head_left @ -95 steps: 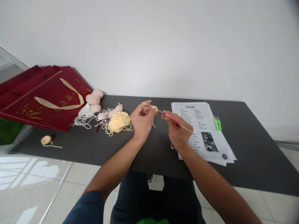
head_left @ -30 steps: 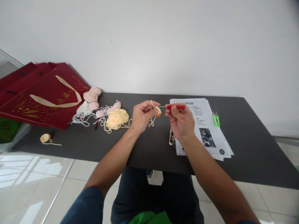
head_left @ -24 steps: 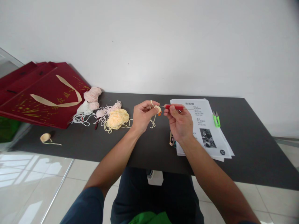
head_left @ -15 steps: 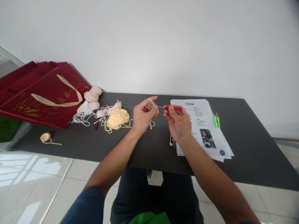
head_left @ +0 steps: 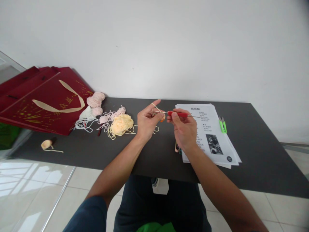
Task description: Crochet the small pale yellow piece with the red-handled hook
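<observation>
My right hand grips a crochet hook by its red handle, and the thin metal shaft points left toward my other hand. Pale yellow yarn runs over the raised index finger of my left hand, whose thumb and fingers pinch the work at the hook's tip. A small orange piece shows beside that thumb; most of what is pinched is hidden. The yarn trails back toward a yellow ball of yarn on the table, left of my hand.
Printed sheets lie on the dark table, with green thread snips on their right edge. Pink yarn and white yarn sit near red gift bags. A small cream crocheted cup lies far left.
The hook has shifted slightly left toward my left hand, its rear end now tilted a little lower. The camera view has moved slightly.
</observation>
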`<state>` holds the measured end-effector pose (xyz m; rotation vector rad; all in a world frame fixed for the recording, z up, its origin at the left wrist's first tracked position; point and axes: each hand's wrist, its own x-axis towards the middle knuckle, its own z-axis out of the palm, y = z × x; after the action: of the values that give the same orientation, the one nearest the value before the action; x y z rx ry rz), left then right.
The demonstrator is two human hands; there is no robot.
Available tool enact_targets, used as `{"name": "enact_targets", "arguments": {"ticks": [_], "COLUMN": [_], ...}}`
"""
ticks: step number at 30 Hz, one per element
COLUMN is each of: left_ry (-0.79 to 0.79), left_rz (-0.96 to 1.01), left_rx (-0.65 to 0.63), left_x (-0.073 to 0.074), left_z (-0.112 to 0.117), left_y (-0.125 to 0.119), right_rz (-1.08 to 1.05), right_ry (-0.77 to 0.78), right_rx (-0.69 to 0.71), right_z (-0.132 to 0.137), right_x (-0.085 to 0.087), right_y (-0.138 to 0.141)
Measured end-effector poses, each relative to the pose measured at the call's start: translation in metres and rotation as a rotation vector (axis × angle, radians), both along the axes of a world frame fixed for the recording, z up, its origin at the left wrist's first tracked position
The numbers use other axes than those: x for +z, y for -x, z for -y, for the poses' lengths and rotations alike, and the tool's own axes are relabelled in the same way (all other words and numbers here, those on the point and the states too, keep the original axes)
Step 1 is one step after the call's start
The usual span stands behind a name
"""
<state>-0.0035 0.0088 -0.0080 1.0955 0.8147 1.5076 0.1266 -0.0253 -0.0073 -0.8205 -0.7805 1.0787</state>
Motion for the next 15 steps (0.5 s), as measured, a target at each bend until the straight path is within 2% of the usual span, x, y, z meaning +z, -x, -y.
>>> {"name": "enact_targets", "arguments": {"ticks": [3,6,8,11,15], "left_ry": [0.061,0.15,0.195,0.234,0.247], "left_rz": [0.1,0.235,0.312,0.39,0.382], "left_rx": [-0.029,-0.081,-0.123,-0.177,-0.212], "left_x": [0.003,0.006,0.008,0.011,0.013], "left_z": [0.001,0.002,0.003,0.003,0.003], "left_y": [-0.001,-0.002,-0.001,0.0,0.001], "right_rz": [0.259,0.538,0.623,0.578,0.238], "right_ry": [-0.072,-0.288,-0.427,-0.426,-0.214], "right_rx": [-0.09,-0.156,-0.176,-0.161,-0.037], "right_z": [0.007,0.014,0.015,0.013,0.004], "right_x": [-0.002,-0.005,-0.008,-0.01,-0.009], "right_y": [0.0,-0.001,-0.001,0.0,0.0]}}
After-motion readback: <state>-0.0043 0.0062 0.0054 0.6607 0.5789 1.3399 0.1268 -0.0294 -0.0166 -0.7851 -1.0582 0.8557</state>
